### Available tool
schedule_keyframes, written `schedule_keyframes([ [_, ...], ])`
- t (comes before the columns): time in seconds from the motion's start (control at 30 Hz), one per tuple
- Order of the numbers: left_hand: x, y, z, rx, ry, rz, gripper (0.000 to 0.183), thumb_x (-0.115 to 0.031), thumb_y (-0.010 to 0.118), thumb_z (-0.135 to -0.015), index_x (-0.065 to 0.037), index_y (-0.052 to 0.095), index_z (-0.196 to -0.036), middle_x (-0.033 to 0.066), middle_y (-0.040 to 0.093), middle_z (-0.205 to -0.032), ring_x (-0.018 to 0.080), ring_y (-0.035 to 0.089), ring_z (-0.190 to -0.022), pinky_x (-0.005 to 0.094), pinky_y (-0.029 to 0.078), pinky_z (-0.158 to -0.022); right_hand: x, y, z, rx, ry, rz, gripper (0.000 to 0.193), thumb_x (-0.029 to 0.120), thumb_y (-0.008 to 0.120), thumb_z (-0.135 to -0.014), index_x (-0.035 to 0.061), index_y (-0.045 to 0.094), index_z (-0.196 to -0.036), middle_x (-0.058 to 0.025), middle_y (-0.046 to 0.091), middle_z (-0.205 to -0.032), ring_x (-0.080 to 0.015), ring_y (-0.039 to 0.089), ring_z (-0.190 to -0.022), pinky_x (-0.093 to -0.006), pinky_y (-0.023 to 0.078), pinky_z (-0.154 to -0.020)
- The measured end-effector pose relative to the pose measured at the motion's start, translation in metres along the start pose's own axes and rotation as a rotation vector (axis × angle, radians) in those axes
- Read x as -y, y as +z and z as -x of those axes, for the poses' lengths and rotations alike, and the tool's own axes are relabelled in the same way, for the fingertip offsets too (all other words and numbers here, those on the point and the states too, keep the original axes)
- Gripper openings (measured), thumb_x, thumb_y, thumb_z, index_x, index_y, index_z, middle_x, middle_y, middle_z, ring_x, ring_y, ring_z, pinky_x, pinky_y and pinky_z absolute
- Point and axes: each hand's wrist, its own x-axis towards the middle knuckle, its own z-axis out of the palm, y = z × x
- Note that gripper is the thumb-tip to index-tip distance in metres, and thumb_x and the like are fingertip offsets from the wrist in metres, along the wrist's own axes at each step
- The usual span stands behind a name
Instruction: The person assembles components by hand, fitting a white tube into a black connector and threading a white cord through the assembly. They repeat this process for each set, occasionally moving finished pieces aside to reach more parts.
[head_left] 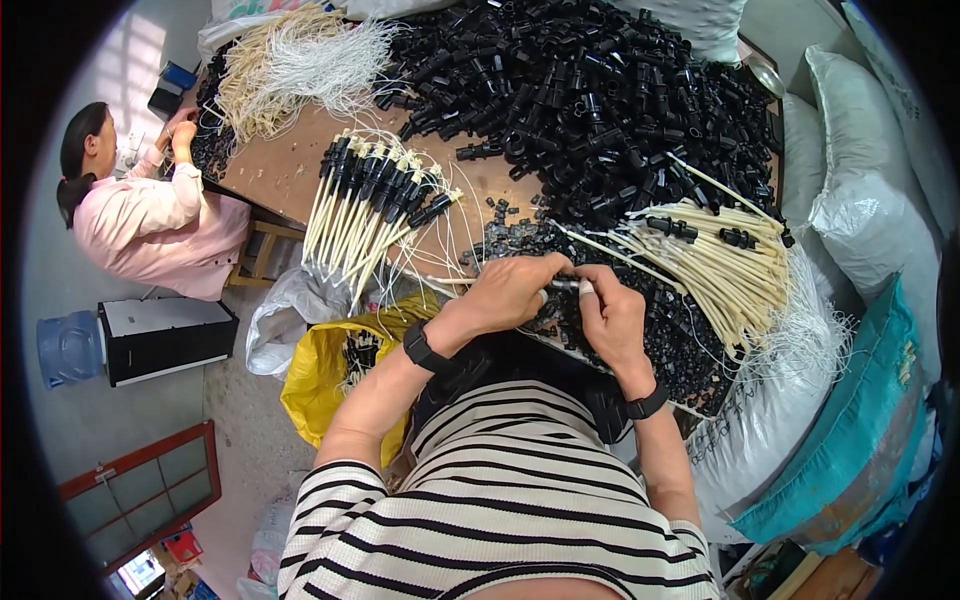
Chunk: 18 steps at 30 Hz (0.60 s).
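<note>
At the table's near edge, my two hands meet fingertip to fingertip. My left hand (515, 290) is closed round a thin cream stick (447, 282), whose end shows past the palm on the left. My right hand (612, 315) is closed in a pinch beside it, and a short pale piece (566, 284) shows between the fingertips; whether it belongs to the stick I cannot tell. Small dark plastic pieces (665, 345) lie beneath and around the hands. To the left rests a bundle of cream sticks with black fittings (370, 190). More cream sticks (725, 275) lie on the right.
A large heap of black plastic fittings (570, 100) covers the table's far side, with white strings (325, 60) at far left. A yellow bag (315, 375) hangs open near my left arm. Stuffed white sacks (870, 160) stand right. Another person (150, 215) works at the left.
</note>
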Motion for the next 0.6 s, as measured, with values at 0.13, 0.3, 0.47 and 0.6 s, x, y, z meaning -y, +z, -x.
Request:
schedule_keyframes([
  [0.13,0.008,0.007,0.008,0.085,0.007,0.145,0.050,0.003,0.056,-0.072,-0.006,0.051,-0.120,0.0149,0.066,-0.092,0.0363,0.063,-0.086,0.0424,0.049,-0.074,0.014,-0.009,0.004,0.291,-0.129,-0.019,0.023,0.004,0.059,-0.081,0.0040,0.061,-0.104,-0.0168,0.061,-0.069,-0.0350,0.061,-0.061,-0.0393,0.046,-0.055],
  [0.3,0.008,0.010,0.007,-0.293,0.178,0.186,0.027,0.004,0.068,-0.064,-0.006,0.066,-0.090,0.0057,0.064,-0.082,0.0244,0.059,-0.079,0.0332,0.048,-0.070,-0.004,-0.003,0.011,0.169,-0.201,0.125,0.019,0.004,0.060,-0.082,0.0056,0.062,-0.101,-0.0168,0.061,-0.070,-0.0343,0.062,-0.063,-0.0396,0.047,-0.055],
  [0.47,0.005,0.011,0.012,-0.436,0.312,0.305,0.017,0.004,0.068,-0.066,-0.005,0.066,-0.080,0.0055,0.063,-0.081,0.0234,0.061,-0.078,0.0331,0.048,-0.068,0.008,-0.003,0.011,0.149,-0.109,-0.111,0.009,0.007,0.062,-0.087,0.0043,0.066,-0.094,-0.0155,0.063,-0.071,-0.0302,0.064,-0.061,-0.0346,0.049,-0.056],
  [0.6,0.012,0.005,0.016,-0.285,0.390,0.263,0.018,0.005,0.068,-0.068,-0.005,0.067,-0.082,0.0053,0.064,-0.083,0.0227,0.062,-0.079,0.0331,0.049,-0.069,0.004,-0.003,0.011,0.210,-0.072,-0.054,0.008,0.009,0.062,-0.086,0.0050,0.068,-0.090,-0.0140,0.058,-0.060,-0.0264,0.062,-0.054,-0.0332,0.047,-0.052],
])
